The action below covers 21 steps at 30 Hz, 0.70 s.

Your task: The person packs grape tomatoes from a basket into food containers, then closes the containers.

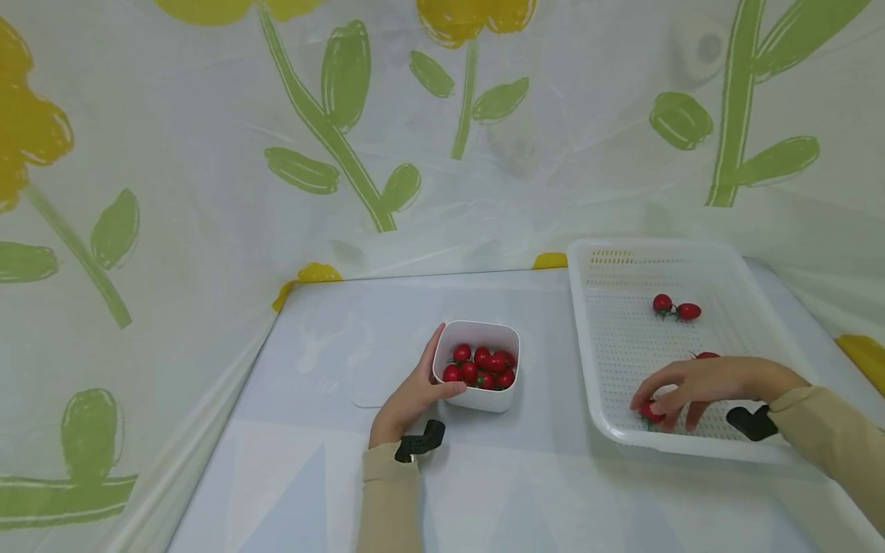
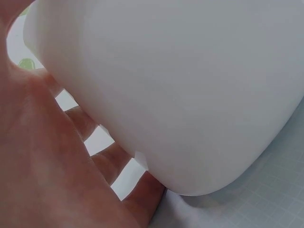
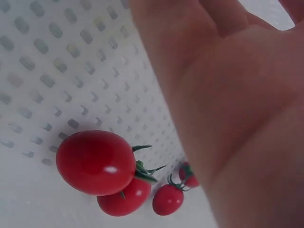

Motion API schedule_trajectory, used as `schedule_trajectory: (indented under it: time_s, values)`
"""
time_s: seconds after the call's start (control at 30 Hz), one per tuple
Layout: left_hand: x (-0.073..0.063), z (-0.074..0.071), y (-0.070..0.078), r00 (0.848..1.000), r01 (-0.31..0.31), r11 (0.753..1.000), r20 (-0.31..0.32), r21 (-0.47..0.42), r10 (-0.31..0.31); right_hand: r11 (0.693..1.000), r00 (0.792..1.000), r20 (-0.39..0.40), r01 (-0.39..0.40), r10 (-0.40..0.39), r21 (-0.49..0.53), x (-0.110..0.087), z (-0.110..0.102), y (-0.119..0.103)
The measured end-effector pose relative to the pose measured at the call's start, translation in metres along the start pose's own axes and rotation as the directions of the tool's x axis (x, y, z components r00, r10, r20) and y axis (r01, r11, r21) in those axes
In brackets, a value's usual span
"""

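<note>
My left hand [image 1: 413, 392] holds a small white square container [image 1: 477, 402] on the table, thumb over its near rim and fingers along its left side. Inside lie several red cherry tomatoes [image 1: 482, 357] with green stems. In the left wrist view the container's smooth wall [image 2: 180, 95] fills most of the picture, with the fingers [image 2: 111, 161] against it. Over at the right, my right hand [image 1: 698, 384] reaches down into a white basket [image 1: 588, 369] and pinches a cherry tomato [image 1: 650, 412] between thumb and fingers. In the right wrist view this hand's palm hides its fingertips.
Two cherry tomatoes [image 1: 662, 304] lie toward the basket's far part. Another tomato [image 1: 707, 355] shows partly behind the right hand. The right wrist view has several tomatoes [image 3: 95, 162] beside the palm. A flower-printed cloth [image 1: 228, 153] hangs behind the white table [image 1: 325, 330].
</note>
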<state>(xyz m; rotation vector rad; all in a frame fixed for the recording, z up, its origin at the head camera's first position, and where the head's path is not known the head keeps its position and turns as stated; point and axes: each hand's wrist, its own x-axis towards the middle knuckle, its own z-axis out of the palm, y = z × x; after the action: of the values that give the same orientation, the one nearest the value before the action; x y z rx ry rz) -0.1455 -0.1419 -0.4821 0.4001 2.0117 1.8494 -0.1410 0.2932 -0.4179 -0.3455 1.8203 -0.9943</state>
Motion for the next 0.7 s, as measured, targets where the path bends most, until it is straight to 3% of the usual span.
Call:
schedule_trajectory:
  time_s: [0.23, 0.5, 0.7]
  values:
    - [0.0000, -0.0001, 0.0003, 1.000, -0.006, 1.000, 0.004, -0.021, 0.006, 0.991, 0.999, -0.038, -0.033, 0.029, -0.128, 0.0046, 0.0029, -0.0048]
    - [0.0002, 0.0007, -0.0005, 1.000, 0.006, 0.999, -0.004, -0.035, -0.006, 0.954, 0.988, -0.135, -0.115, 0.080, -0.276, 0.0084, 0.0062, -0.0052]
    - [0.0000, -0.0001, -0.0005, 1.000, -0.006, 0.998, 0.001, -0.059, 0.006, 0.954, 0.993, -0.115, -0.069, 0.037, -0.293, 0.0101, 0.0016, -0.0043]
